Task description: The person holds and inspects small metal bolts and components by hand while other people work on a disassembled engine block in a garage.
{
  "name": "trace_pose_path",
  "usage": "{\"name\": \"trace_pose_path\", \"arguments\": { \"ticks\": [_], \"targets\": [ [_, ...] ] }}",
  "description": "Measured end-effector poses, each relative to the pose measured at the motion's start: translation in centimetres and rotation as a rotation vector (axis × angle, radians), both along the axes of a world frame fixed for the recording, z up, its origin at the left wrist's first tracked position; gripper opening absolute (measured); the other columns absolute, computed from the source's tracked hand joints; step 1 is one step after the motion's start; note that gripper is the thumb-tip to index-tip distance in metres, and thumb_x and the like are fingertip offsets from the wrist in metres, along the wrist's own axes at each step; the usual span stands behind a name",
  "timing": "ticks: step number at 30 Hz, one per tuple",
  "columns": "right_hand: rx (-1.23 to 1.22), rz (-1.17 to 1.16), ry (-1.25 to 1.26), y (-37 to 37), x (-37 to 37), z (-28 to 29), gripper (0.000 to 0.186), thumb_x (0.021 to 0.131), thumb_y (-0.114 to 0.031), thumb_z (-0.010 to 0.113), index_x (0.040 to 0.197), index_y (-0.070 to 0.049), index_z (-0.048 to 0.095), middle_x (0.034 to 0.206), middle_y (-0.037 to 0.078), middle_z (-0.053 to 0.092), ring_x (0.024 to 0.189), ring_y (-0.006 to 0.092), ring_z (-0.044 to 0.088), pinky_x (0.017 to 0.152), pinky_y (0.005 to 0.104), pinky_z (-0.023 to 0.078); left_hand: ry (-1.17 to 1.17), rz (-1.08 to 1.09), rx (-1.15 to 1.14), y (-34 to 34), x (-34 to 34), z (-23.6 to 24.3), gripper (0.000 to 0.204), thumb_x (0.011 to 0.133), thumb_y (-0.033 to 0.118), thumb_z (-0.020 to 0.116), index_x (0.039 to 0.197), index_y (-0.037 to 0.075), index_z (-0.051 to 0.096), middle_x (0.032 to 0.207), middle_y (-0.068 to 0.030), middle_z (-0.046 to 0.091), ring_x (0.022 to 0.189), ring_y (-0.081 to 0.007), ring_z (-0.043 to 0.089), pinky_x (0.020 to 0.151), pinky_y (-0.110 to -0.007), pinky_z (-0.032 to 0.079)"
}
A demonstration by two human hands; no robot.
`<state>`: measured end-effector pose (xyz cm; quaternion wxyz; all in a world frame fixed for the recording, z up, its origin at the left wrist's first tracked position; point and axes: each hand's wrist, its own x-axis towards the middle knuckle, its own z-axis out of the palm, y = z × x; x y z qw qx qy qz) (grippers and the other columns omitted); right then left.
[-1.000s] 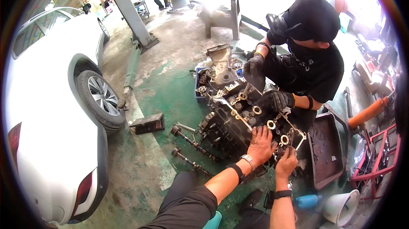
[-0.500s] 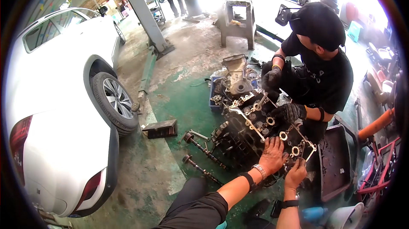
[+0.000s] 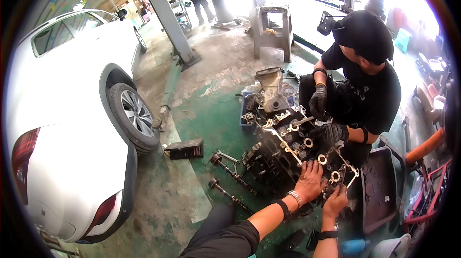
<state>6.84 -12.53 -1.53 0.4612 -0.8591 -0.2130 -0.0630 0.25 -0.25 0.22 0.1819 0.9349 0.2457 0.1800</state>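
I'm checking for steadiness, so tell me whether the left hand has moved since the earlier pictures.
No: against the engine, the left hand shows no clear shift any way, staying beside the same round metal ring.

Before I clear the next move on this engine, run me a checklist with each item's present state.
1. Left hand on the engine: ok, at its near side.
2. Grip of the right hand: cannot tell, contact too small to make out.
3. Co-worker's nearer gloved hand clear of the engine: not ok, it reaches over the top.
4. Two loose shafts off the engine: ok, on the floor.
5. Black tray free of bits: not ok, a small pale piece lies inside.
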Motion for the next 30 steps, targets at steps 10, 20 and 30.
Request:
{"name": "trace_pose_path", "arguments": {
  "ticks": [10, 20, 30],
  "targets": [
    [0.013, 0.002, -0.060, 0.2, 0.0, 0.1, 0.021, 0.094, -0.014, 0.049, 0.096, 0.004, 0.060, 0.084, 0.022, 0.064, 0.076, 0.0416, 0.060, 0.067, 0.0465, 0.045, 0.026, 0.001, -0.010, 0.0, 0.0, -0.1, 0.060, 0.093, 0.038, 0.047, 0.131, -0.009, 0.043, 0.139, -0.0264, 0.042, 0.132, -0.0398, 0.035, 0.113, -0.050, 0.017],
    [0.053, 0.014, -0.062, 0.3, -0.1, 0.4, 0.020, 0.093, -0.014, 0.049, 0.094, 0.004, 0.059, 0.083, 0.023, 0.063, 0.076, 0.0424, 0.060, 0.066, 0.0466, 0.045, 0.012, 0.010, 0.017, -0.1, 0.2, -1.0, 0.061, 0.092, 0.039, 0.049, 0.131, -0.008, 0.042, 0.139, -0.0255, 0.042, 0.132, -0.0386, 0.036, 0.113, -0.050, 0.018],
    [0.072, 0.011, -0.061, 0.3, -0.2, 0.4, 0.021, 0.094, -0.013, 0.049, 0.097, 0.005, 0.059, 0.085, 0.025, 0.063, 0.077, 0.0424, 0.061, 0.066, 0.0450, 0.047, 0.011, 0.014, 0.023, 0.0, 0.2, -0.9, 0.061, 0.092, 0.039, 0.048, 0.132, -0.008, 0.042, 0.139, -0.0256, 0.042, 0.132, -0.0382, 0.036, 0.113, -0.049, 0.017]
  ]
}}
